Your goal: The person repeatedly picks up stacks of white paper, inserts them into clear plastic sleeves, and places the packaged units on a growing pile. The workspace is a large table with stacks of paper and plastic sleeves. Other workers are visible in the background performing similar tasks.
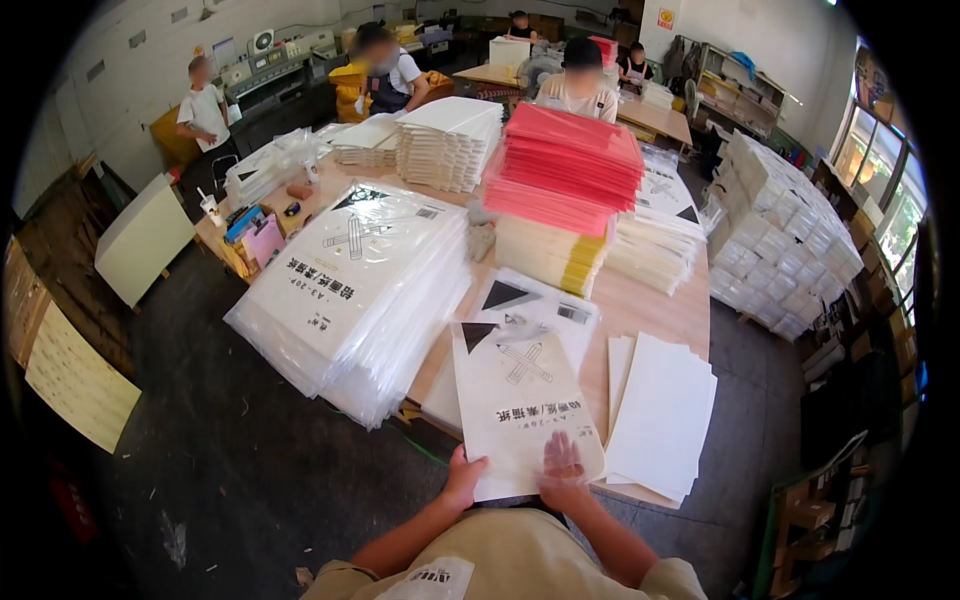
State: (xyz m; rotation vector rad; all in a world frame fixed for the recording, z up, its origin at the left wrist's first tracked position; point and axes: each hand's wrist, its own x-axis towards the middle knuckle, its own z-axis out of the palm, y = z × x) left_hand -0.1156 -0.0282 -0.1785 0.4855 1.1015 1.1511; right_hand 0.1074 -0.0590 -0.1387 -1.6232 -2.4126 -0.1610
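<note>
A clear plastic bag with a printed drawing-paper cover sheet [524, 385] in it lies at the table's near edge. My left hand [464, 479] grips its lower left corner, thumb on top. At the lower right, my right hand [563, 466] has its fingers stretched out flat, seen hazily through clear plastic; the hand seems to be inside the bag's mouth. Beyond lies another printed bag [548, 297], partly covered by the first. Just right of my hands are loose white paper sheets [660, 412], overlapping unevenly.
A tall stack of printed bags [350, 270] stands left, overhanging the table edge. Red packs [570, 160] sit on a pale pile in the middle. Wrapped paper bundles [785, 235] rise at the right. Across the table a person in a dark cap [580, 85] works; several other people are farther back.
</note>
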